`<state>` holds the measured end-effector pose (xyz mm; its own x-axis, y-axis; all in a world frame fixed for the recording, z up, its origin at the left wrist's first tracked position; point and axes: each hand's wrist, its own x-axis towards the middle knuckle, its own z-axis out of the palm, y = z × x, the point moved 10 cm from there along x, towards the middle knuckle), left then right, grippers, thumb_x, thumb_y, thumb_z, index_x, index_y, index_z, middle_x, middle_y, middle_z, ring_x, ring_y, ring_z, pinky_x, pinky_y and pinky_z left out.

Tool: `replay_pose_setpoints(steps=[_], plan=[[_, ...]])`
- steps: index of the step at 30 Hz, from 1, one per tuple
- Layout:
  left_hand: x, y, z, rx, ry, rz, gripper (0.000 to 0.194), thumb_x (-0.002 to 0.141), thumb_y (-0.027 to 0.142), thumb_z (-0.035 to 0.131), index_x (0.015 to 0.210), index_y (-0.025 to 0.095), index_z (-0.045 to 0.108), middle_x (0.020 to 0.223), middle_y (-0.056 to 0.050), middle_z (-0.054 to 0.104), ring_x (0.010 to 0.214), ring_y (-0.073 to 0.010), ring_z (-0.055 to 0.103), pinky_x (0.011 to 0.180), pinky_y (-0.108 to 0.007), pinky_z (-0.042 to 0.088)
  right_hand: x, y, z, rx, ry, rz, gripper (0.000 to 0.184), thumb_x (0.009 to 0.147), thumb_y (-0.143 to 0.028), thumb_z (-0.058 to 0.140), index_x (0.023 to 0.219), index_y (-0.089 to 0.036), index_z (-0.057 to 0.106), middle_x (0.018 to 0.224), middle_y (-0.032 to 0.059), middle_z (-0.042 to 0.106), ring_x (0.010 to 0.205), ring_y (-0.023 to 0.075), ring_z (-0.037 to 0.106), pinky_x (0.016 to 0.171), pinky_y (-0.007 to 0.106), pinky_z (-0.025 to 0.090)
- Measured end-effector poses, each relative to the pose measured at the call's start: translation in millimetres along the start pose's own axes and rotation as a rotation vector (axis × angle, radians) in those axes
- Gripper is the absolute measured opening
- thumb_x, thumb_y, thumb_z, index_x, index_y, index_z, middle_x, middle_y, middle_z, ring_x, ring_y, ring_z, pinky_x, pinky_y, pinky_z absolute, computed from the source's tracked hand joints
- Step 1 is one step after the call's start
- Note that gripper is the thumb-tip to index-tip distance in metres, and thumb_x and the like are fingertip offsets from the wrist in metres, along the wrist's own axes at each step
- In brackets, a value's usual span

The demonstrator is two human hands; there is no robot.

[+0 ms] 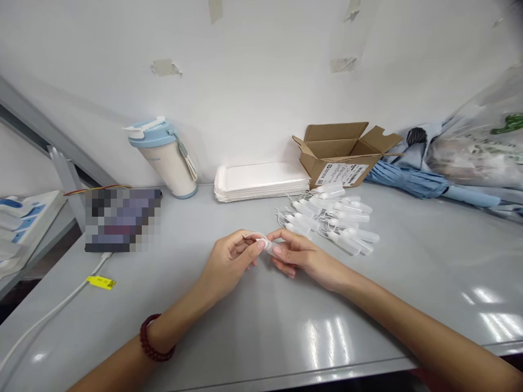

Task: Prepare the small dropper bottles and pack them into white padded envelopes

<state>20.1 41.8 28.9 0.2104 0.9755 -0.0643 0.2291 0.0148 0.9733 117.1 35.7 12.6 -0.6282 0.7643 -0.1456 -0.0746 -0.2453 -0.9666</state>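
1. A cardboard box (309,165), its flaps open, stood at the back of a grey table (245,337); places below are given from it.
2. In front of the box and to its left, a person's two bare hands met over a small translucent piece (268,246), apparently a bottle with a white cord.
3. The left hand (232,257) pinched one end between thumb and fingers; the right hand (301,255) pinched the other.
4. The step in hand seemed to be handling that piece's capped end; the next move would call for a steady, light pinch.
5. Similar corded bottles (353,216) lay heaped just before the box.
6. Directly left of the box lay stacked white pouches (261,177); farther left stood a blue-lidded cup (169,163), its faint lettering illegible.
7. The box's white label (342,174) carried black print, too small to read.
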Motion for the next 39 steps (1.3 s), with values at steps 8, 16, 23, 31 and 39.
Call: replay_pose_setpoints(steps=[8,16,23,31,39], plan=[[-0.1,4.0,5.8,-0.013,-0.127,0.077,0.016,0.08,0.029,0.058,0.089,0.018,0.066,0.086,-0.003,0.064,0.077,-0.0153,0.058,0.069,-0.026,0.048,-3.2,11.1,2.9,0.121,-0.013,0.115,0.024,0.083,-0.04,0.056,0.091,-0.021,0.044,0.056,-0.007,0.042,0.045,0.0065,0.028,0.046,0.022,0.022],[-1.6,11.7,7.1,-0.093,-0.178,0.186,0.017,0.079,0.024,0.058,0.093,0.017,0.065,0.097,-0.007,0.064,0.093,-0.0201,0.058,0.084,-0.032,0.046,-1.4,16.2,1.1,0.196,-0.003,0.128,0.026,0.081,-0.04,0.06,0.087,-0.017,0.052,0.057,-0.0045,0.045,0.044,0.0059,0.032,0.045,0.022,0.024],[1.1,-2.9,1.5,0.06,-0.125,-0.016,0.026,0.084,0.04,0.052,0.088,0.018,0.064,0.073,-0.001,0.061,0.069,-0.0151,0.059,0.066,-0.027,0.047,-0.3,11.5,1.9,0.131,-0.006,0.086,0.027,0.082,-0.041,0.059,0.091,-0.017,0.055,0.059,-0.0046,0.043,0.044,0.0057,0.032,0.045,0.023,0.025],[-0.8,-5.4,8.5,0.038,-0.187,-0.01,0.023,0.084,0.038,0.053,0.079,0.017,0.061,0.066,0.001,0.058,0.061,-0.0124,0.056,0.061,-0.024,0.046,-1.0,11.9,2.7,0.084,0.017,0.099,0.026,0.081,-0.042,0.058,0.085,-0.018,0.05,0.053,-0.0065,0.042,0.043,0.006,0.029,0.044,0.022,0.024],[-3.8,12.4,10.9,0.077,-0.176,0.181,0.016,0.083,0.023,0.052,0.094,0.018,0.063,0.095,-0.004,0.063,0.09,-0.0164,0.058,0.081,-0.026,0.046,-2.3,18.5,-0.6,0.166,0.033,0.156,0.024,0.084,-0.042,0.054,0.083,-0.021,0.043,0.052,-0.0078,0.039,0.043,0.0051,0.024,0.043,0.02,0.022]])
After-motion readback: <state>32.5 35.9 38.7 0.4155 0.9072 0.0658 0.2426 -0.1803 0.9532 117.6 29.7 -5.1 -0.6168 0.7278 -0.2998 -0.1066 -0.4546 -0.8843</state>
